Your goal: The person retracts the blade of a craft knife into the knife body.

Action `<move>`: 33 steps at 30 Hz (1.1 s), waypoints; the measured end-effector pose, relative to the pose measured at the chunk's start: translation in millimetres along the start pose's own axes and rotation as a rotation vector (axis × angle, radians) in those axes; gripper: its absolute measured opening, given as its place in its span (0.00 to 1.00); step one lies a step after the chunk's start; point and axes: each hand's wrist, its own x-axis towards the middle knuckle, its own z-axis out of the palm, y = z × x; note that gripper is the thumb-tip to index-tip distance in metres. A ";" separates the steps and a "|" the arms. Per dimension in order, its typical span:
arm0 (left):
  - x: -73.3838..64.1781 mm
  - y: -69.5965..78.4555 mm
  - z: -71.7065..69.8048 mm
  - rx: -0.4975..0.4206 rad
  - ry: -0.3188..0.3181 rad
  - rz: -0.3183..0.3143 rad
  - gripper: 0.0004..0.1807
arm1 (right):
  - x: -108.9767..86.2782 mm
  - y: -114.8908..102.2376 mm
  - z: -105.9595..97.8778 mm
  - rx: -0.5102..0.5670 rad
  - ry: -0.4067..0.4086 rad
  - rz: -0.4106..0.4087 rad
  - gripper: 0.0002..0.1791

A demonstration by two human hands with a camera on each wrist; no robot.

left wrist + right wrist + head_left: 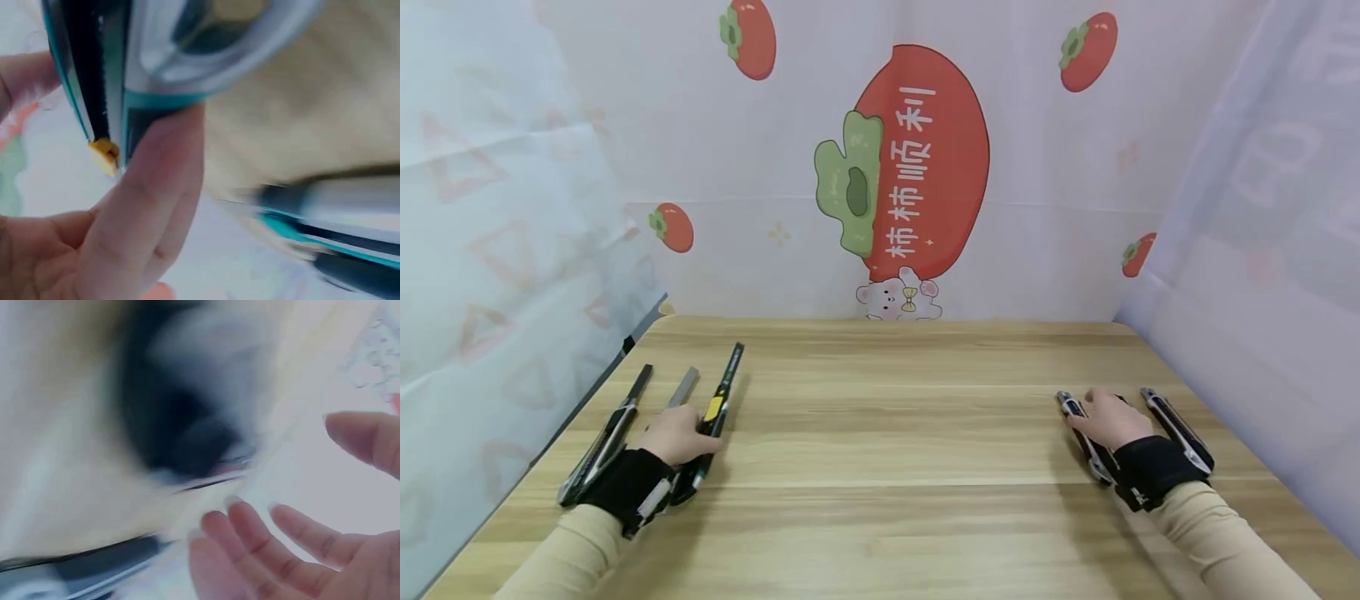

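Note:
In the head view my left hand grips a black utility knife with a yellow slider, tilted over the left of the table. The left wrist view shows thumb and fingers around its teal-edged grey handle. Beside that hand lie a second utility knife and a grey-ended tool, partly hidden by the hand. My right hand hovers among utility knives on the right, with one knife at its thumb side and another beyond it. Its fingers are spread, with nothing between them.
Both hands are over a wooden table. A white curtain with persimmon prints hangs behind its far edge, and pale sheets drape along both sides. A dark tip shows behind the right hand.

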 end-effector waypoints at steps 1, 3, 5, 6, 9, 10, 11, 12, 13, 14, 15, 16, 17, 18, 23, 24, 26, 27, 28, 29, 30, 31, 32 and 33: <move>1.1 8.1 0.5 -0.026 0.009 0.007 0.12 | -1.4 -7.1 -1.1 0.012 0.023 -0.026 0.33; 4.0 26.4 4.2 -0.074 0.038 0.025 0.14 | -2.8 -26.2 1.0 0.074 0.069 -0.096 0.33; 5.6 46.4 12.2 -0.136 0.063 0.056 0.16 | -3.9 -50.4 7.4 0.177 0.086 -0.184 0.32; 5.8 56.6 17.9 -0.171 0.077 0.068 0.17 | -4.4 -64.0 12.1 0.234 0.093 -0.224 0.31; 5.8 87.8 37.5 -0.268 0.113 0.105 0.17 | -7.9 -106.1 28.0 0.450 0.062 -0.313 0.29; 5.8 97.9 43.7 -0.298 0.119 0.119 0.17 | -9.1 -119.0 33.2 0.520 0.042 -0.336 0.29; 5.9 107.7 49.6 -0.323 0.129 0.129 0.17 | -10.3 -131.1 37.9 0.583 0.019 -0.357 0.29; 6.1 117.4 54.9 -0.348 0.142 0.141 0.17 | -11.7 -142.3 41.8 0.639 -0.005 -0.370 0.28; 6.5 126.5 59.6 -0.366 0.157 0.158 0.17 | -12.8 -152.4 45.1 0.693 -0.029 -0.380 0.28; 6.9 134.9 63.6 -0.382 0.175 0.180 0.18 | -13.8 -161.5 47.8 0.742 -0.055 -0.388 0.27; 7.1 142.6 67.0 -0.392 0.191 0.205 0.18 | -14.4 -169.8 49.6 0.785 -0.075 -0.399 0.28; 7.0 149.8 69.6 -0.406 0.206 0.229 0.18 | -15.0 -177.3 50.9 0.828 -0.092 -0.406 0.27; 6.7 156.5 71.6 -0.408 0.224 0.255 0.19 | -15.3 -183.5 51.9 0.870 -0.101 -0.409 0.27; 6.5 162.4 73.6 -0.409 0.238 0.281 0.19 | -15.5 -188.9 52.5 0.912 -0.105 -0.408 0.27; 5.4 182.6 85.0 -0.337 0.321 0.396 0.20 | -14.8 -203.3 54.0 1.050 -0.046 -0.342 0.23; 5.7 185.0 87.9 -0.319 0.341 0.412 0.20 | -14.6 -204.1 54.3 1.060 -0.031 -0.328 0.22; 6.4 188.6 92.8 -0.284 0.387 0.436 0.20 | -13.4 -203.5 55.0 1.057 -0.010 -0.313 0.21; 6.8 190.1 94.5 -0.275 0.402 0.442 0.20 | -12.9 -202.6 54.9 1.052 -0.005 -0.310 0.20; 7.0 191.3 95.3 -0.282 0.407 0.444 0.20 | -12.3 -201.4 54.7 1.044 -0.004 -0.315 0.20; 7.1 192.2 95.6 -0.290 0.406 0.444 0.20 | -11.5 -200.2 53.9 1.032 0.001 -0.323 0.19; 7.3 192.8 95.4 -0.298 0.399 0.440 0.20 | -11.0 -198.8 52.5 1.018 0.002 -0.336 0.19; 6.9 193.5 94.0 -0.323 0.383 0.436 0.20 | -10.7 -197.5 50.7 1.004 0.005 -0.352 0.19; 6.2 194.0 92.0 -0.351 0.359 0.428 0.19 | -10.6 -196.3 48.1 0.995 0.007 -0.376 0.19; 5.1 194.4 88.9 -0.382 0.334 0.424 0.19 | -11.0 -195.1 45.1 0.987 0.007 -0.405 0.19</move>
